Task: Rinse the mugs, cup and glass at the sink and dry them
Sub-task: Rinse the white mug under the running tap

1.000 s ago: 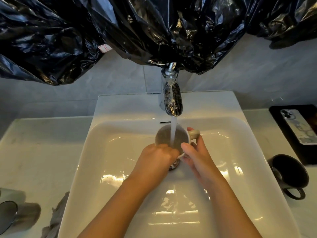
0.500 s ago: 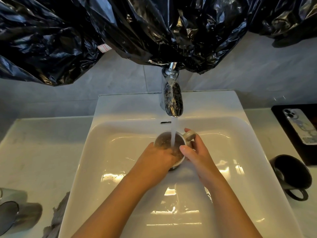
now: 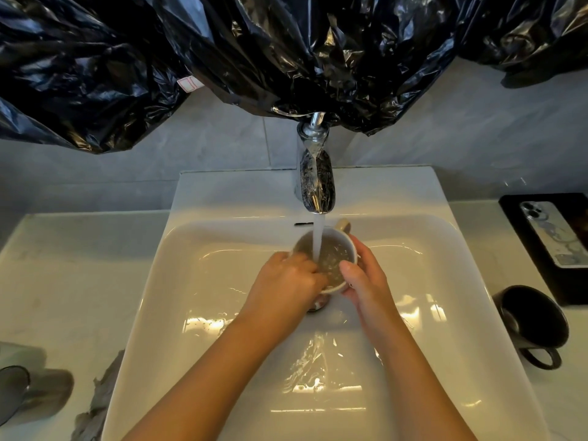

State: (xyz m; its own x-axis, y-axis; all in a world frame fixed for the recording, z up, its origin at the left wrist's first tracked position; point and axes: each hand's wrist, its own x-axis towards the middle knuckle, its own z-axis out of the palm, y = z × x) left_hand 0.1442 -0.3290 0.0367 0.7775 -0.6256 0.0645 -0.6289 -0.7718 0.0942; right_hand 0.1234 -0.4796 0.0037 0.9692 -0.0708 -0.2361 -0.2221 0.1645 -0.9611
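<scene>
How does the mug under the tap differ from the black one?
The pale mug is gripped by the left hand and right hand; the black mug is untouched. The pale mug catches tap water over the sink; the black mug sits on the counter. Both have loop handles.

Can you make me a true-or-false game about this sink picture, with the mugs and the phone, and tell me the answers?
1. Water from the faucet runs into the light mug. True.
2. The left hand and the right hand both hold that mug. True.
3. The black mug sits inside the sink. False: it sits on the counter, to the right of the sink.
4. The phone lies to the left of the sink. False: it lies on the right, on a black tray.
</scene>
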